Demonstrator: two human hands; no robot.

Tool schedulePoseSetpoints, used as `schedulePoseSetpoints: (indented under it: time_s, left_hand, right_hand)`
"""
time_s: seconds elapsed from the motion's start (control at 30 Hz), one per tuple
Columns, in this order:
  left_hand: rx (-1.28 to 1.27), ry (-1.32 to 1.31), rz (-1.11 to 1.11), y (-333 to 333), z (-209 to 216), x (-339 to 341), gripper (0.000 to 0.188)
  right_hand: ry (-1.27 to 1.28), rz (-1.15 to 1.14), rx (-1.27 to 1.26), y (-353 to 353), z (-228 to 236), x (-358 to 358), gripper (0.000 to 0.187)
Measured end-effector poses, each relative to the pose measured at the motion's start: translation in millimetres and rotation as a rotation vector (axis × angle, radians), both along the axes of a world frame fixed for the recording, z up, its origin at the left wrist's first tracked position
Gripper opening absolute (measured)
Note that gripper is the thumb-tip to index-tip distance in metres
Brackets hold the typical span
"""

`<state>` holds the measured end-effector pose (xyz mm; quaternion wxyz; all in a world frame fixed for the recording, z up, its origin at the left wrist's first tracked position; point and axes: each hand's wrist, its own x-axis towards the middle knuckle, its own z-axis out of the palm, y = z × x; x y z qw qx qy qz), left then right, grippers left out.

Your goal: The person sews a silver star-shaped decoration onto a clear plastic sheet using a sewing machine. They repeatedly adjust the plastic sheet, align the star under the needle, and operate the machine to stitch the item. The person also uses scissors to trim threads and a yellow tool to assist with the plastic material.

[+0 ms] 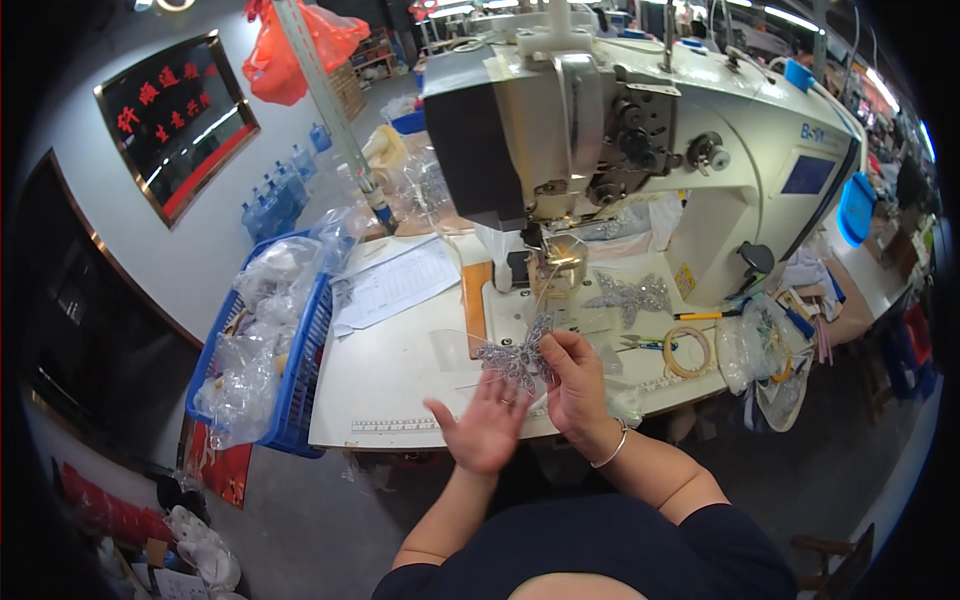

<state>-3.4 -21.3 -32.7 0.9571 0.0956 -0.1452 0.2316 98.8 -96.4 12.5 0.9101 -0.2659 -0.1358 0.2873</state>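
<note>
My right hand [574,388] pinches the edge of a silver, sparkly butterfly-shaped applique [515,358] between thumb and fingers, above the front of the sewing table. Palm up and thumb spread, my left hand [484,424] is open just below it; its fingertips reach the lower edge, and whether they touch it I cannot tell. Behind both hands stands a large white sewing machine [740,150], its lit needle area [562,258] a little beyond the applique. A second glittery silver applique [632,295] lies on the table to the right of the needle area.
A blue basket [318,360] of plastic-wrapped items stands left of the table, near paper sheets [400,285]. At the right lie snips [645,343], a tan ring-shaped roll [687,353], a yellow pen-like tool [700,316] and plastic bags [750,350]. A ruler strip [395,425] runs along the front edge.
</note>
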Motion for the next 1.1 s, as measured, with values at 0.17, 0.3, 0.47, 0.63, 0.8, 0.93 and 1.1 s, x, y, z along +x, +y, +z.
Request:
schedulePoseSetpoints:
  time_s: [0.17,0.3,0.47,0.63,0.8,0.93,1.1]
  left_hand:
    - [0.518,0.210,0.548,-22.6,19.7,17.4,0.065]
    - [0.227,0.387,0.494,-22.2,27.0,26.0,0.034]
    - [0.172,0.440,0.492,-26.6,27.9,30.1,0.033]
    - [0.182,0.444,0.535,-23.2,20.9,36.1,0.027]
    - [0.209,0.470,0.604,-15.2,14.6,38.7,0.022]
    - [0.229,0.473,0.633,-10.0,13.6,35.9,0.021]
    - [0.177,0.463,0.573,-6.3,8.1,32.7,0.022]
  right_hand:
    - [-0.063,-0.017,-0.048,12.3,-2.9,-17.2,0.012]
    - [-0.018,-0.012,-0.037,11.7,-10.3,-18.6,0.012]
    - [0.006,-0.013,-0.055,11.4,-18.2,-15.8,0.011]
    - [0.055,-0.004,-0.055,15.2,-19.9,-14.6,0.010]
    - [0.020,0.036,-0.064,14.3,-23.5,-15.1,0.014]
    - [0.025,0.093,-0.098,2.7,-36.3,-8.9,0.017]
    - [-0.027,0.106,-0.101,-4.0,-44.4,-2.5,0.018]
